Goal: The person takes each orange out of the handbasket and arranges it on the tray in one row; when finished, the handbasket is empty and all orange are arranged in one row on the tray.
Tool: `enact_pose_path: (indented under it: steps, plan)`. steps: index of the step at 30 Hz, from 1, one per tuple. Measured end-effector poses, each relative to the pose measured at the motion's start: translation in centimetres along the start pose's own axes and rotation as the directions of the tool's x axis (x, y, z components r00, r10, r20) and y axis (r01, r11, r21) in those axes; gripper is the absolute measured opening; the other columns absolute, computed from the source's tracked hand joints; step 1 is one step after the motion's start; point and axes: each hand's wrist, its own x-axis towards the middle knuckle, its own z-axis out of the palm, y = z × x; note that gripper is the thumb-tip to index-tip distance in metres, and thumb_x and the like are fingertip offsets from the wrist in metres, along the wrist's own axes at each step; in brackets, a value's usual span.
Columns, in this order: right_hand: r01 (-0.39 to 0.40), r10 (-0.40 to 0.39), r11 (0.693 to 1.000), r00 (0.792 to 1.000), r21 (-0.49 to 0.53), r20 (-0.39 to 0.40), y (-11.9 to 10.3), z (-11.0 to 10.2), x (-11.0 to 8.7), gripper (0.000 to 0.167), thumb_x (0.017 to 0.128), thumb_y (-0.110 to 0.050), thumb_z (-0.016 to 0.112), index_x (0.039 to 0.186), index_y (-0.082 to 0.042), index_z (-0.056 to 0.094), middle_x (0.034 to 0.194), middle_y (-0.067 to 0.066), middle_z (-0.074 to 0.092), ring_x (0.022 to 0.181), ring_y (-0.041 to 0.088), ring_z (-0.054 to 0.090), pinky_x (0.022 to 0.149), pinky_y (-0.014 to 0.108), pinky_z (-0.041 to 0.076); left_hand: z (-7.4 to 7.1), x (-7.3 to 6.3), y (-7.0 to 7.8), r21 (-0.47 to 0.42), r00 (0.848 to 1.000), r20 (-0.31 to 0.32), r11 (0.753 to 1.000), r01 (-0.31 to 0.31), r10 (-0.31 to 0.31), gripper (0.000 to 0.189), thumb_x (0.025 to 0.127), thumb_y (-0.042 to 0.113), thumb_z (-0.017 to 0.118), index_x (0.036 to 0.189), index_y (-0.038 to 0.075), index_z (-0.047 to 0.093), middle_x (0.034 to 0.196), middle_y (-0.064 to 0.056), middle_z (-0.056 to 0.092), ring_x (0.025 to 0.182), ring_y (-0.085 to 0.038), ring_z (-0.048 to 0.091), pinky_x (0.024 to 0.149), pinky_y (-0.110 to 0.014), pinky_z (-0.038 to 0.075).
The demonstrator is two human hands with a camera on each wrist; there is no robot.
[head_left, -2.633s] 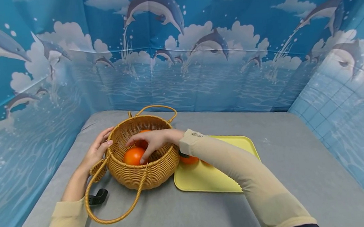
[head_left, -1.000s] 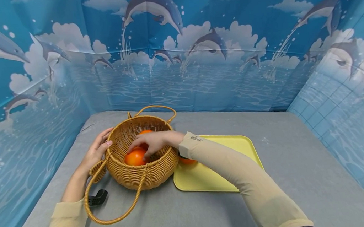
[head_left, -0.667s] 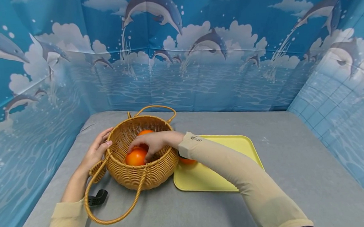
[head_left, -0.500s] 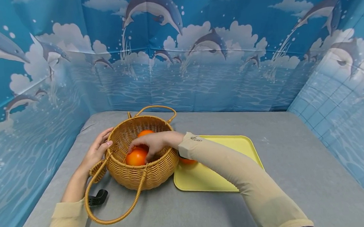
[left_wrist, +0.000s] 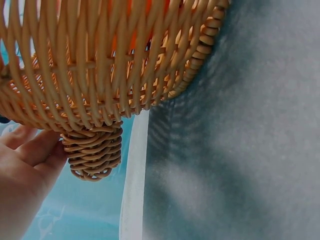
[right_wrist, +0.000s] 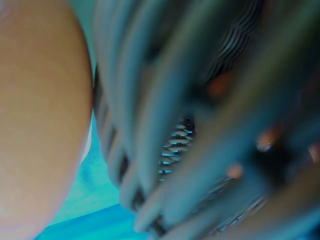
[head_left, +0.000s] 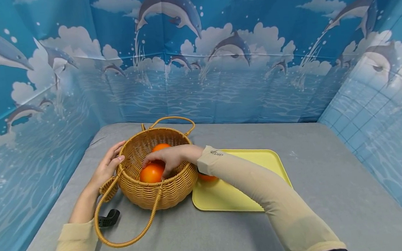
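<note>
In the head view a round wicker basket (head_left: 158,194) stands left of centre on the grey surface. My left hand (head_left: 104,170) holds its left rim, thumb at the rim and fingers along the outside; in the left wrist view the fingers (left_wrist: 37,147) lie against the weave. My right hand (head_left: 169,156) reaches down inside, its fingers and thumb curled round a glossy, round orange fruit (head_left: 150,173) near the front wall. A second orange fruit (head_left: 161,146) lies behind that hand, partly hidden. Blurred wicker (right_wrist: 165,115) fills most of the right wrist view.
A yellow tray (head_left: 224,202) lies to the basket's right, with an orange fruit (head_left: 208,177) on it mostly hidden under the right forearm. One basket handle (head_left: 125,243) droops forward over the surface. A dolphin-print curtain (head_left: 198,90) encloses the back and sides.
The right hand and the front fruit have shifted slightly right inside the basket, and the fingers sit closer round the fruit. The left hand stays at the rim.
</note>
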Motion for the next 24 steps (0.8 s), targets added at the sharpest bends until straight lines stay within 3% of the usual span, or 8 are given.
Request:
enact_pose_path:
  steps: [12, 24]
  plan:
    - [-0.028, 0.028, 0.999, 1.000, -0.031, 0.006, -0.11, 0.07, 0.01, 0.062, 0.079, -0.008, 0.076, 0.131, -0.017, 0.045, 0.132, 0.000, 0.045, 0.115, 0.012, 0.042, 0.094, 0.022, 0.033, 0.14, -0.05, 0.30, -0.001, 1.000, -0.004, 1.000, -0.006, 0.006, 0.048, 0.101, 0.012, 0.037, 0.146, 0.002, 0.026, 0.143, -0.031, 0.028, 0.123, -0.036, 0.038, 0.089, -0.015, 0.039]
    - [-0.009, 0.007, 0.998, 0.999, -0.067, -0.036, -0.11, -0.01, -0.06, 0.065, 0.077, -0.012, 0.078, 0.131, -0.012, 0.043, 0.129, 0.002, 0.048, 0.115, 0.012, 0.044, 0.095, 0.020, 0.034, 0.05, -0.13, 0.40, 0.002, 1.000, -0.004, 1.000, 0.022, -0.022, 0.049, 0.102, 0.014, 0.037, 0.148, 0.005, 0.025, 0.145, -0.029, 0.027, 0.125, -0.044, 0.033, 0.089, -0.014, 0.038]
